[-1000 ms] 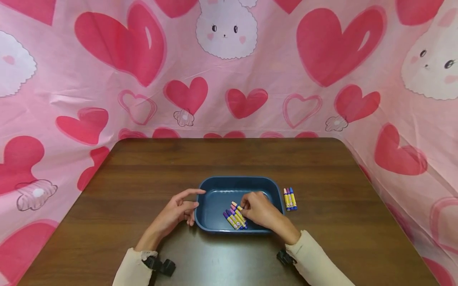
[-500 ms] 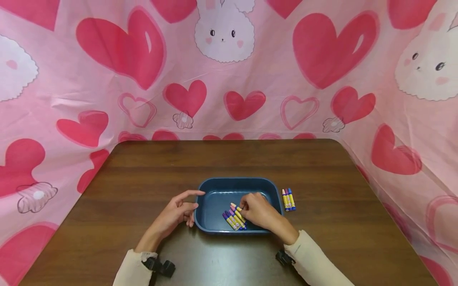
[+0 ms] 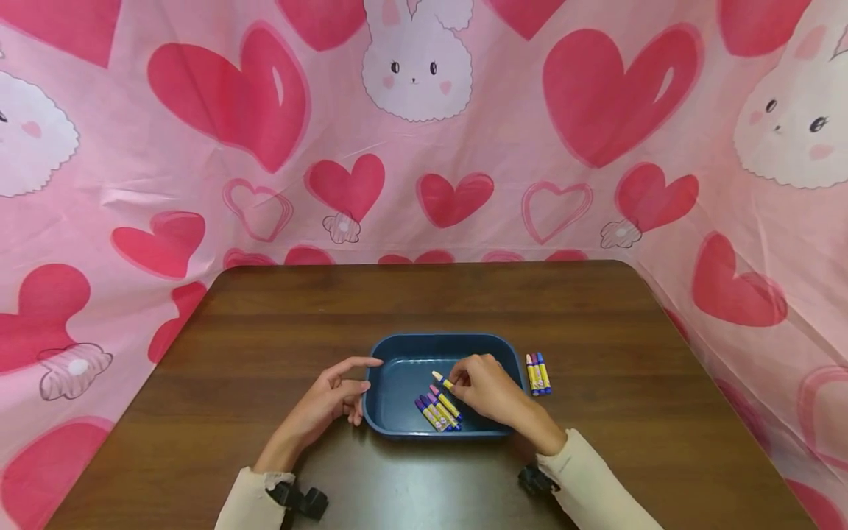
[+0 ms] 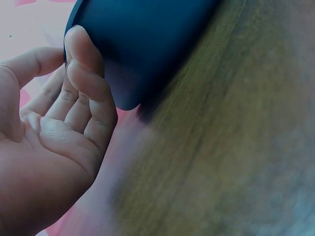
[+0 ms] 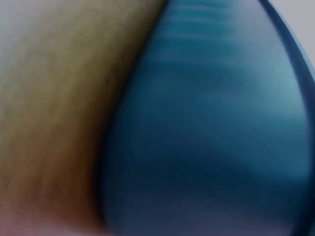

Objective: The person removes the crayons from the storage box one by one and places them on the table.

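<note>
In the head view, a dark blue rectangular tray (image 3: 397,433) sits on the table before me. My right hand (image 3: 489,388) is over the tray's right half, pinching a pale-tipped crayon (image 3: 442,380) between thumb and fingertips. Beside that crayon, several others with yellow wrappers and purple or pink tips, such as a pink-tipped crayon (image 3: 445,402), lie slanted in the tray. My left hand (image 3: 323,403) rests at the tray's left rim, its index finger reaching over the edge and the fingers loosely bent. The right wrist view shows the tray wall (image 5: 206,128) but no fingers.
Three crayons (image 3: 539,374) lie side by side on the brown wooden table (image 3: 318,309), just right of the tray. A pink cloth (image 3: 411,140) printed with hearts and rabbits hangs around the table. Each wrist wears a black device.
My right hand has drawn the pale-tipped crayon slightly apart from the pink-tipped one. The left hand keeps its place at the rim. The head view has shifted slightly.
</note>
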The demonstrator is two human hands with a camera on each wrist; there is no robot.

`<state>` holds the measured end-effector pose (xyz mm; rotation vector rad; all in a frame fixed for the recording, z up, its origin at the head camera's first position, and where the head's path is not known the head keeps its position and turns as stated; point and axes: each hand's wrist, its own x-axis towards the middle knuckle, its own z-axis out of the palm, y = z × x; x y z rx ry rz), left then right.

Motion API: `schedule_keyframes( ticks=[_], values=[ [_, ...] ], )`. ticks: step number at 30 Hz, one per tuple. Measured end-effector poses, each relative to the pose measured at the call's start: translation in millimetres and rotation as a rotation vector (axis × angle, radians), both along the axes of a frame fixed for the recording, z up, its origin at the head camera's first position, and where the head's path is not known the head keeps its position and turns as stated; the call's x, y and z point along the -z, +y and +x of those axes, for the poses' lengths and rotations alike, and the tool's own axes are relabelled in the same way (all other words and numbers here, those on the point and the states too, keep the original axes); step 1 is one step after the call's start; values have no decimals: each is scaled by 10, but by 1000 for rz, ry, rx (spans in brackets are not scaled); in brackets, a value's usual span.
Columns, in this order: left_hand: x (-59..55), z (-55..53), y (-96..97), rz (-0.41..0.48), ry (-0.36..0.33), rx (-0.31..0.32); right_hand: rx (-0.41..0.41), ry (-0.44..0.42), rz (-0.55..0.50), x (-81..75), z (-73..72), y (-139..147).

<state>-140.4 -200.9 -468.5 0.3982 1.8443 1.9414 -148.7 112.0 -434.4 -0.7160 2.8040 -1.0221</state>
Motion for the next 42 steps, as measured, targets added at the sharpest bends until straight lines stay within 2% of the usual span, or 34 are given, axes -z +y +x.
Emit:
schedule_keyframes(
  ticks=[8, 14, 17, 21, 26, 33, 37, 42],
  values=[
    [7, 10, -10, 6, 5, -1, 24, -30, -98, -102, -62, 144],
    [35, 11, 3, 3, 9, -3, 53, -30, -120, -169, -80, 246],
    [43, -5, 23, 6, 12, -2, 101, -45, -134, -217, -56, 306],
    [48, -10, 28, 26, 10, 4, 155, -105, -192, -258, 36, 378],
    [53, 18, 5, 43, 13, 10, 215, -153, -250, -254, 141, 441],
    [56, 41, -14, 47, 13, 8, 287, -137, -297, -311, 181, 605],
    [44, 42, -12, 50, 17, 9, 301, -129, -325, -340, 177, 750],
    [10, 13, 1, 47, 28, 9, 320, -122, -431, -281, 158, 930]
  ],
)
